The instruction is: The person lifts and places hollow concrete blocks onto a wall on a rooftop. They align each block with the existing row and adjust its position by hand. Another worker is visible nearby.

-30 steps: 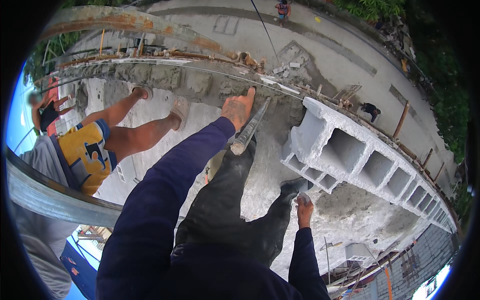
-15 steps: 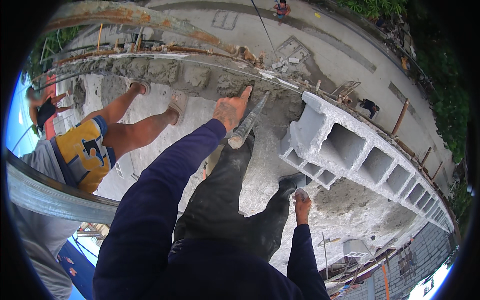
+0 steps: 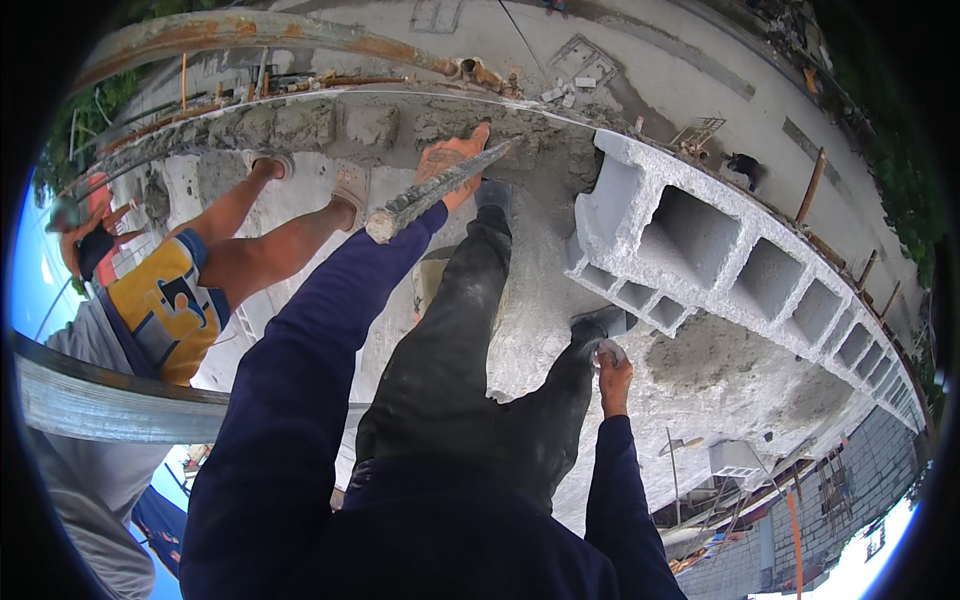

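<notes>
My left hand (image 3: 452, 160) reaches to the mortar bed (image 3: 435, 120) on top of the wall, index finger stretched out at the mortar. A steel bar (image 3: 430, 195) coated in mortar rises past this hand and hides part of its fingers; I see nothing held in it. My right hand (image 3: 615, 385) is closed beside my right boot (image 3: 605, 322), around something small and pale grey that I cannot make out. Between the bar and my right side begins a row of hollow concrete blocks (image 3: 640, 215), open cells facing up.
A co-worker in yellow and blue shorts (image 3: 165, 300) stands close on my left, near a metal tube (image 3: 120, 400). A rusty pipe (image 3: 270, 30) crosses beyond the wall. Wet mortar (image 3: 715, 355) lies right of my boot. Far below is a paved street (image 3: 690, 60) with a person (image 3: 742, 168).
My left hand has shifted up slightly along the mortar bed. The view has moved, so the bar now leans farther left across my forearm. My right hand stays closed near the boot.
</notes>
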A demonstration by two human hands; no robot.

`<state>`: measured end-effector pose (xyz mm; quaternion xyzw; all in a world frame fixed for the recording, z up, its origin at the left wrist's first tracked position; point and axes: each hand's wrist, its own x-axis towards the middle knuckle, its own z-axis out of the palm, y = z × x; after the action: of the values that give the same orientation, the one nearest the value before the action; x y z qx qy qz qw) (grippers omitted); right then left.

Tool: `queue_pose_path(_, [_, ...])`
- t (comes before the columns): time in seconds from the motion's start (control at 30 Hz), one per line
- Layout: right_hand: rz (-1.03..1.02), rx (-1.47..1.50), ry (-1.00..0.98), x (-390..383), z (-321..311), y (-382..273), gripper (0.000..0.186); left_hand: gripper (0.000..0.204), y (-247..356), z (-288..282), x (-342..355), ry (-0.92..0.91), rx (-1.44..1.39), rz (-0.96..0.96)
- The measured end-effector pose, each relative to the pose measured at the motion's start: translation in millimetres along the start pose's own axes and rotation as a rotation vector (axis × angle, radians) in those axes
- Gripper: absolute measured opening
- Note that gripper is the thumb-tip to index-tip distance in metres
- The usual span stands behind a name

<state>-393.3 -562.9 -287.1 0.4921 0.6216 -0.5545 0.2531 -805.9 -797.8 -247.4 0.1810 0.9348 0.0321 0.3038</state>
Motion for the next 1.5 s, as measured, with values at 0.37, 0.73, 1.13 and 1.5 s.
queue_pose_path(0.37, [0.024,0.061,0.069,-6.9,2.5,-13.4,0.032,0.033,1.9,-8.5,13.6,-0.037,0.104,-0.011])
queue_pose_path(0.73, [0.023,0.136,0.031,-8.4,4.7,-20.0,0.03,0.055,-28.2,62.5,-12.4,0.12,0.049,0.029])
queue_pose_path(1.13, [0.034,0.104,0.024,-18.9,6.0,-21.7,0.027,0.06,-6.7,50.9,-56.9,0.17,0.015,-0.001])
queue_pose_path(1.5, [0.117,0.03,0.017,-18.5,-7.4,-23.4,0.035,0.044,2.9,-24.4,7.9,-0.206,0.047,-0.003])
